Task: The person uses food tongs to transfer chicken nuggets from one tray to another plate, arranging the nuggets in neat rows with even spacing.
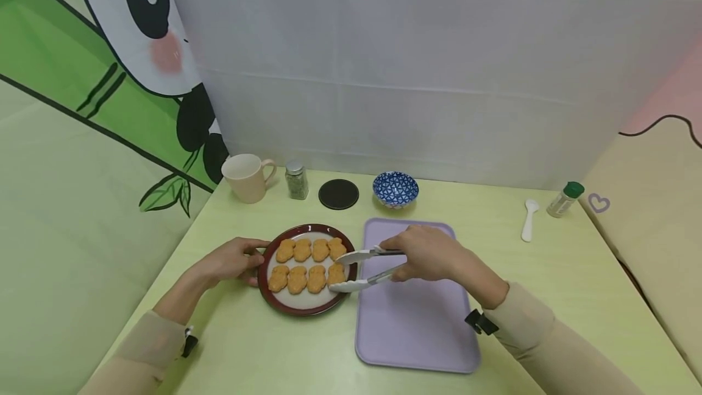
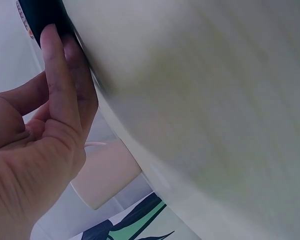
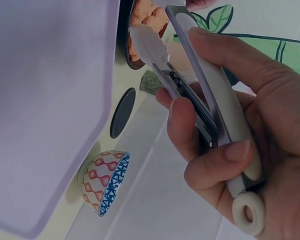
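Note:
A round plate (image 1: 298,311) with a dark red-brown rim bears two rows of golden-brown nuggets (image 1: 297,280). At its left edge my left hand (image 1: 233,259) grips the rim; in the left wrist view the fingers (image 2: 60,80) bend against the plate's dark side (image 2: 47,12). My right hand (image 1: 430,253) holds white-tipped metal tongs (image 1: 362,255) over the plate's right side. Their arms are spread, with the tips on either side of the rightmost front nugget (image 1: 336,273). In the right wrist view, the tongs' light handle (image 3: 220,100) lies between thumb and fingers.
A lilac tray (image 1: 417,334) lies right of the plate, beneath the right hand. Along the back stand a mug (image 1: 247,180), a spice jar (image 1: 297,181), a black coaster (image 1: 338,194) and a blue-patterned bowl (image 1: 395,189). A white spoon (image 1: 528,221) and green-capped shaker (image 1: 565,200) are far right.

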Tool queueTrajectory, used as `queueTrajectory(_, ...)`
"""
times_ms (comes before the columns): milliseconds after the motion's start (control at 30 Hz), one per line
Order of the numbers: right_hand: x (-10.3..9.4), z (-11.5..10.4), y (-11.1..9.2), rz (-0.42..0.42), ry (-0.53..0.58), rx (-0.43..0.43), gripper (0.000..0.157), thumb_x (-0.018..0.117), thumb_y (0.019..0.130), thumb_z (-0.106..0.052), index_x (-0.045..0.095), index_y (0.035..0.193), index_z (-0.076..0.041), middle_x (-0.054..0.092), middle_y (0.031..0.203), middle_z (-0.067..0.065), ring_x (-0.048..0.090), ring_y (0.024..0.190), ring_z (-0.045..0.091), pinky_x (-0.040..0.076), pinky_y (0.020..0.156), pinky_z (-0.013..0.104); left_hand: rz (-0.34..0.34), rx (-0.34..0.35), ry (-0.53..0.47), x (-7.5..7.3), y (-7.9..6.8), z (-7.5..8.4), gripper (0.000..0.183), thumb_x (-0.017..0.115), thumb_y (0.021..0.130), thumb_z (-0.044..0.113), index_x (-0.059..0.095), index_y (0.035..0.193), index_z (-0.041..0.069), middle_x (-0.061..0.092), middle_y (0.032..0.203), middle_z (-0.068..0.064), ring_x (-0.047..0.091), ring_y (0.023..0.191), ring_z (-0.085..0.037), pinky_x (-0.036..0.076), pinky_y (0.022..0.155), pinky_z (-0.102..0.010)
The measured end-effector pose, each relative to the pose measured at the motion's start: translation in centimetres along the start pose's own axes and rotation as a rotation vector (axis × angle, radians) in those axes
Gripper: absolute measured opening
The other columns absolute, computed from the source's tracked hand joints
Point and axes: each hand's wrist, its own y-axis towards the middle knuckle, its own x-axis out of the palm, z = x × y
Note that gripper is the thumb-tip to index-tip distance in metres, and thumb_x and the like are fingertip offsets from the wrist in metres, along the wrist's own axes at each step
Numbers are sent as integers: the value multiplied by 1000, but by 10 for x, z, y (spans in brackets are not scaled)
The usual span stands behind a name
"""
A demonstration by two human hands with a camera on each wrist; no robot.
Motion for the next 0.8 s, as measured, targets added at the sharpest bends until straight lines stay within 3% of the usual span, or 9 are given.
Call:
queueTrajectory(200,-3,1,-9,27,15,-4,52,81,72,-38,68,117,-18,67,93,-11,54,70,5,47,65,28,-8,-12,2,0,3,1,44,46,96,0,43,140,2,59,99,-16,65,72,-25,55,64,-37)
queueTrajectory(400,-9,5,-30,120,35,24,59,81,71,-39,65,122,-15,67,110,-4,63,92,12,50,78,35,10,-32,7,0,4,4,45,47,96,0,44,140,4,59,99,-16,65,71,-25,56,64,-38)
queueTrajectory(533,-7,15,-44,167,88,104,67,81,69,-41,61,128,-14,64,118,-2,61,98,15,50,80,37,24,-40,9,1,3,5,44,49,95,1,45,139,4,59,100,-16,66,71,-25,55,64,-37)
queueTrajectory(733,5,38,-69,239,200,288,77,81,67,-45,56,132,-12,66,102,1,55,77,15,45,62,31,11,-30,6,1,0,4,45,49,95,2,43,140,2,60,100,-16,66,71,-25,55,64,-37)
queueTrajectory(800,9,47,-80,271,231,354,79,80,68,-48,55,133,-11,66,103,5,55,77,17,45,61,32,16,-33,10,2,-1,4,45,49,95,2,43,140,2,59,99,-16,66,71,-25,55,64,-37)
